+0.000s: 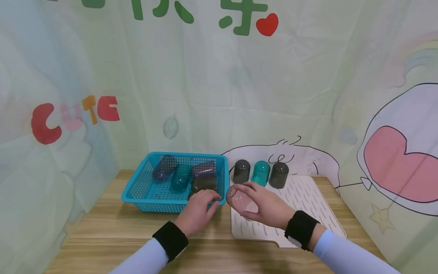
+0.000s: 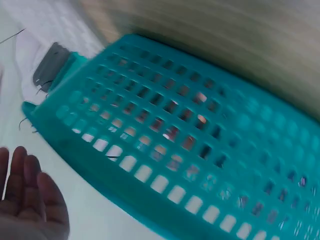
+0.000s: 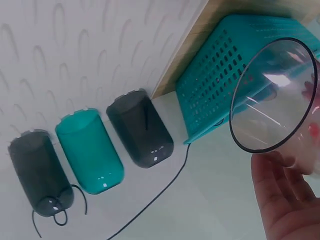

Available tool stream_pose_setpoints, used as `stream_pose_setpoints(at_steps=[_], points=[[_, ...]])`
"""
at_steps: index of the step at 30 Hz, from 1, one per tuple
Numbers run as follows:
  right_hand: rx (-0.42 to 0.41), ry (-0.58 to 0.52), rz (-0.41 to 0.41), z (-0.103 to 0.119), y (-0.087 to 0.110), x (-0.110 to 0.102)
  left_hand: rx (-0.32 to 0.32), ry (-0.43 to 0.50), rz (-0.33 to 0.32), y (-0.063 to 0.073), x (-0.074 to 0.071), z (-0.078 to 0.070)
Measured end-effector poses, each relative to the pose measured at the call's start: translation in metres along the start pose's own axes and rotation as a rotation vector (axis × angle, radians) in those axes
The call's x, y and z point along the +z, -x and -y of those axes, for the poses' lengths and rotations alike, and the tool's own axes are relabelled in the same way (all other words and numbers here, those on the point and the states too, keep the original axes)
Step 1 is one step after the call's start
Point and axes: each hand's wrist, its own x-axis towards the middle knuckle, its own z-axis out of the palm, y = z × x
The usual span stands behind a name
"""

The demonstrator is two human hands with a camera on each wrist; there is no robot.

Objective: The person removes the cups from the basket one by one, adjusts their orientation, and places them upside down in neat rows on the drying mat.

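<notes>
The word "CUTE" (image 1: 78, 118) is printed in capitals on the cloth backdrop (image 1: 205, 76), above the left edge of the tabletop (image 1: 119, 228) (its C and E are coloured red, the U pink, the T orange). High above the tabletop's far edge, large green Chinese characters (image 1: 244, 17) are cut off by the head view, so they cannot be fully read; they are followed by a red heart (image 1: 267, 25).

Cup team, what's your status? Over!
Right hand holds clear cup, tilted. Left hand empty, near blue basket. Possible obstacle: three upturned cups, far edge of mat.
</notes>
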Motion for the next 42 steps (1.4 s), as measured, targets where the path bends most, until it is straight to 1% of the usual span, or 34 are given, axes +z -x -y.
stream_pose_setpoints(at_steps=[2, 4, 6, 8, 12, 16, 19, 23, 30, 34, 37, 42], points=[[0.066, -0.035, -0.012, -0.003, 0.002, -0.004, 0.071, -0.151, -0.057, 0.002, 0.003, 0.005], [0.114, -0.077, -0.037, -0.007, 0.005, -0.007, 0.121, -0.272, -0.091, 0.004, 0.005, 0.009], [0.136, -0.121, -0.073, -0.014, 0.007, -0.010, 0.150, -0.346, -0.107, 0.006, 0.007, 0.011], [0.135, -0.173, -0.117, -0.022, 0.009, -0.013, 0.161, -0.389, -0.106, 0.007, 0.008, 0.013], [0.166, -0.258, -0.198, -0.040, 0.013, -0.020, 0.168, -0.388, -0.110, 0.008, 0.009, 0.016], [0.241, -0.304, -0.268, -0.059, 0.015, -0.025, 0.183, -0.381, -0.122, 0.009, 0.010, 0.020], [0.298, -0.335, -0.307, -0.072, 0.016, -0.028, 0.182, -0.374, -0.124, 0.009, 0.011, 0.022], [0.356, -0.355, -0.338, -0.088, 0.018, -0.032, 0.175, -0.359, -0.121, 0.009, 0.011, 0.022], [0.389, -0.305, -0.409, -0.112, 0.022, -0.035, 0.181, -0.354, -0.124, 0.009, 0.013, 0.021], [0.427, -0.274, -0.427, -0.127, 0.024, -0.036, 0.173, -0.351, -0.117, 0.009, 0.013, 0.021], [0.454, -0.269, -0.426, -0.136, 0.027, -0.037, 0.166, -0.346, -0.112, 0.009, 0.013, 0.020], [0.511, -0.243, -0.397, -0.151, 0.035, -0.041, 0.160, -0.351, -0.105, 0.009, 0.012, 0.020]])
